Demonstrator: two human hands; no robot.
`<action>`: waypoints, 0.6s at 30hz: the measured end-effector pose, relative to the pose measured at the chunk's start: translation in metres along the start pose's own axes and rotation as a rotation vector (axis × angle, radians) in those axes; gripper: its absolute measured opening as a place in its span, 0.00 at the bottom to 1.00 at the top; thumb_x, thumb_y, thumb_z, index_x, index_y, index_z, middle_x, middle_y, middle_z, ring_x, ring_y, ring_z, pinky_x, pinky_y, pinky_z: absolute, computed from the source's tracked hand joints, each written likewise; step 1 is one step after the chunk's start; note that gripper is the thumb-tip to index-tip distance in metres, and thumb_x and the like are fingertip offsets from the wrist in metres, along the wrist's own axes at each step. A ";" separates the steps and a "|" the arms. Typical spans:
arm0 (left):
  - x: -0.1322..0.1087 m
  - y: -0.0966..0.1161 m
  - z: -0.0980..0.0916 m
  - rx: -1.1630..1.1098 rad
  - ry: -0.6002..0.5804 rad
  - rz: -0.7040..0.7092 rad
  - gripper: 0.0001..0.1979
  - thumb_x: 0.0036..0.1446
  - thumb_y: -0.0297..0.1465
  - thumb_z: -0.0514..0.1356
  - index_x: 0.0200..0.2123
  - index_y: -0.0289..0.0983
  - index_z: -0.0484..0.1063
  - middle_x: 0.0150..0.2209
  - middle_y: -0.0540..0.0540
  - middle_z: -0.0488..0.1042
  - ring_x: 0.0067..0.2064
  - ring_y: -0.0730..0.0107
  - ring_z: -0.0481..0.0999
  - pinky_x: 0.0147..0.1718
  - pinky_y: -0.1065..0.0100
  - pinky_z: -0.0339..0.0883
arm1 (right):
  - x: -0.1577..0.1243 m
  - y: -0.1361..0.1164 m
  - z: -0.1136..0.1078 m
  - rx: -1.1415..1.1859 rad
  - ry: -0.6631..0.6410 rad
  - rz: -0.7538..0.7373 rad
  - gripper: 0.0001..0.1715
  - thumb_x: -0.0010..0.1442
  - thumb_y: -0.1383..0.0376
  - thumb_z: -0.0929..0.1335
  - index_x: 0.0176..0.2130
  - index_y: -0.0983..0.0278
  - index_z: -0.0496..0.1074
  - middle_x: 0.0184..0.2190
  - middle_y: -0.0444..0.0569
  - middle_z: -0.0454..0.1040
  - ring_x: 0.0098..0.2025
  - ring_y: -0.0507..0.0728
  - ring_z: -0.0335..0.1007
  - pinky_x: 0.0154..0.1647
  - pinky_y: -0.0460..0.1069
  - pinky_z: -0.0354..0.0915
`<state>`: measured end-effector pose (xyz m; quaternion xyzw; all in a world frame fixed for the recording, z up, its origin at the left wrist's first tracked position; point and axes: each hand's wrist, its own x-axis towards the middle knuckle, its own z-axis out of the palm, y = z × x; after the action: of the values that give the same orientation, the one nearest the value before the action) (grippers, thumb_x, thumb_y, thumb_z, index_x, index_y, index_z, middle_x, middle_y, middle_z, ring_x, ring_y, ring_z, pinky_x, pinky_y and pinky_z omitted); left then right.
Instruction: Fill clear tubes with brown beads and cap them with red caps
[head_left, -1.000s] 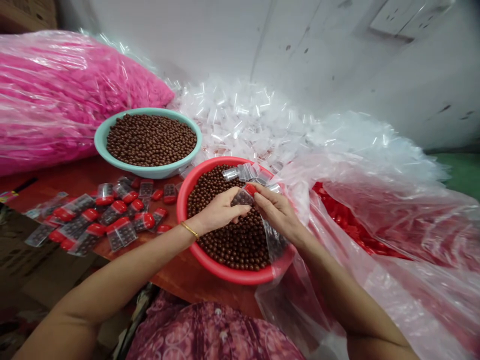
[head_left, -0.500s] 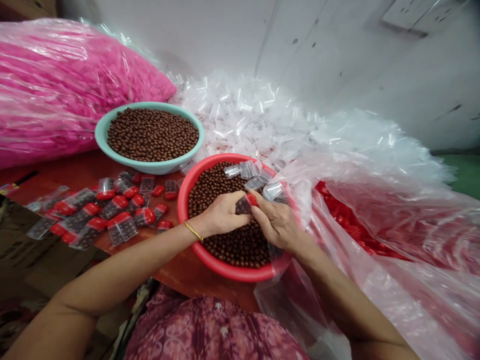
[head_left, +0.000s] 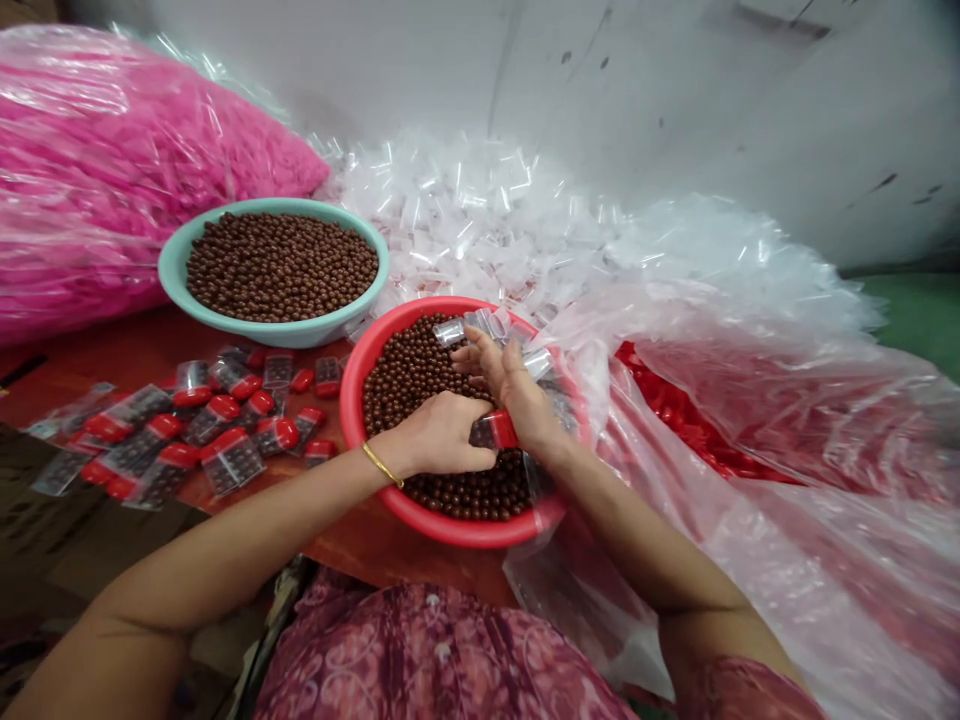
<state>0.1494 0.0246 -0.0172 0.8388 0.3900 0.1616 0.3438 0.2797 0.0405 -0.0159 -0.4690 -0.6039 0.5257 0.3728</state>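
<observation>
My left hand [head_left: 435, 435], with a gold bracelet at the wrist, grips a small clear plastic box [head_left: 486, 431] holding dark balls. The box's red cap faces right, towards the heel of my right hand [head_left: 519, 392]. That hand is open, its fingers spread and pointing up and left; palm and cap look to be in contact. Both hands are over a red basin [head_left: 351, 405] of shiny brown balls [head_left: 405, 370]. Several empty clear boxes [head_left: 537, 364] lie on the balls at the basin's far right side, partly behind my right hand.
Filled red-capped boxes [head_left: 232, 460] lie scattered on the red tabletop [head_left: 330, 545] at left. Behind them stands a pale blue basin [head_left: 274, 335] of brown balls. A bag of pink pieces [head_left: 150, 160], a heap of clear boxes [head_left: 480, 210] and an opened bag of red caps [head_left: 675, 420] surround them.
My right hand's fingers have come off the red cap and spread out, the palm now at the cap. My left hand still holds the box. The whole view has shifted slightly.
</observation>
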 end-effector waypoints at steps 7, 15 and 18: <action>0.000 0.000 0.004 0.304 0.019 0.034 0.10 0.47 0.32 0.59 0.33 0.35 0.73 0.27 0.46 0.77 0.29 0.65 0.75 0.29 0.69 0.67 | -0.010 0.007 0.002 -0.259 0.138 -0.257 0.44 0.62 0.42 0.48 0.61 0.67 0.61 0.52 0.56 0.69 0.56 0.57 0.62 0.63 0.55 0.54; -0.028 0.005 -0.017 0.146 0.271 0.100 0.11 0.53 0.39 0.58 0.25 0.38 0.69 0.21 0.52 0.73 0.22 0.73 0.70 0.25 0.72 0.63 | -0.028 -0.019 -0.049 -0.365 0.213 -0.252 0.42 0.65 0.47 0.44 0.46 0.63 0.74 0.42 0.50 0.77 0.44 0.54 0.72 0.45 0.50 0.66; -0.065 -0.012 -0.043 0.083 0.436 -0.135 0.09 0.51 0.41 0.60 0.31 0.42 0.72 0.25 0.57 0.76 0.25 0.72 0.73 0.27 0.72 0.66 | -0.051 -0.016 -0.110 -0.755 0.374 -0.066 0.30 0.62 0.48 0.57 0.34 0.65 0.77 0.28 0.49 0.77 0.31 0.55 0.72 0.32 0.47 0.63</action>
<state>0.0779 -0.0003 0.0054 0.7693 0.5168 0.2996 0.2268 0.3950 0.0230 0.0210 -0.6405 -0.6905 0.1612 0.2947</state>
